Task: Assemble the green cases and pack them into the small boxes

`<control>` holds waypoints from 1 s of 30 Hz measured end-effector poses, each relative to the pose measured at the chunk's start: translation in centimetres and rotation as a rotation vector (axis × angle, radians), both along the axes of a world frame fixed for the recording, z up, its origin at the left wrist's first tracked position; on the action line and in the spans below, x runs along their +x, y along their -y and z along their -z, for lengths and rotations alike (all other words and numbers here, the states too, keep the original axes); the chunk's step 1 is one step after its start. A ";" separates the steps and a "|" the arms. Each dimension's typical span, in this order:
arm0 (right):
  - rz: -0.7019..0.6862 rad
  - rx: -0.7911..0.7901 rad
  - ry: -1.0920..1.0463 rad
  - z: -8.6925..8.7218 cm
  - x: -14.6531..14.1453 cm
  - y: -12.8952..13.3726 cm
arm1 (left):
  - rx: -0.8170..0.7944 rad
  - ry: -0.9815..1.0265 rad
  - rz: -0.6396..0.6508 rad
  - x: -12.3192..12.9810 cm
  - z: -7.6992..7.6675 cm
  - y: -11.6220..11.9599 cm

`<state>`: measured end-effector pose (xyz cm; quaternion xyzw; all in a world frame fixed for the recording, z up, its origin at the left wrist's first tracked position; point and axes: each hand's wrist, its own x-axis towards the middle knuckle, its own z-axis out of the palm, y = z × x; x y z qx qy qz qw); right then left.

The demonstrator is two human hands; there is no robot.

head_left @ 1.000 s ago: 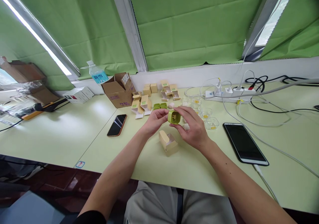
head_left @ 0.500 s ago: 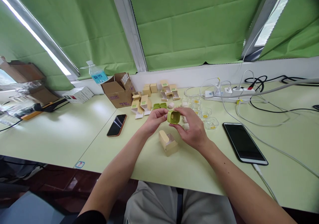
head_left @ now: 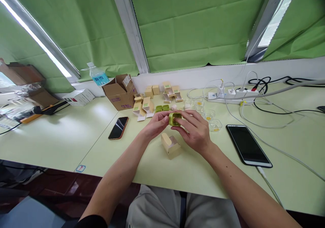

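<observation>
Between both hands, above the table, is a small green cup-like case (head_left: 173, 119), its hollow side facing right. My left hand (head_left: 157, 122) pinches its left side. Around its right side is my right hand (head_left: 195, 128), with fingertips at the opening and the thumb under the lower edge. Below the hands an open cardboard box (head_left: 170, 145) lies on the table. Just behind my left hand sit small green cases (head_left: 162, 108). Clear plastic containers with yellow marks (head_left: 215, 125) stand beyond my right hand, partly hidden by it.
Small open boxes (head_left: 148, 105) and a larger brown carton (head_left: 120, 94) stand toward the wall. A phone (head_left: 118, 128) lies at left, a larger plugged-in phone (head_left: 248, 145) at right. Cables run from a power strip (head_left: 236, 95) behind.
The fingers of my right hand have moved from the case's rim to its opening. The case has turned a little and shifted slightly left.
</observation>
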<state>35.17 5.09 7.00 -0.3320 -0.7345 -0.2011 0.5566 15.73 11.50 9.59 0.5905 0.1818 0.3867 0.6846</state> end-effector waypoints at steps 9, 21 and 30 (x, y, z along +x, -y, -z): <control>-0.058 -0.104 -0.032 0.5 -0.1 -0.2 | 0.008 -0.021 -0.022 -0.1 0.3 -0.2; -0.133 -0.162 -0.085 0.2 -0.3 -0.3 | -0.002 -0.002 -0.044 0.3 0.4 -0.1; -0.132 -0.071 -0.161 -0.1 -0.9 0.0 | -0.031 0.012 -0.008 0.5 0.1 0.6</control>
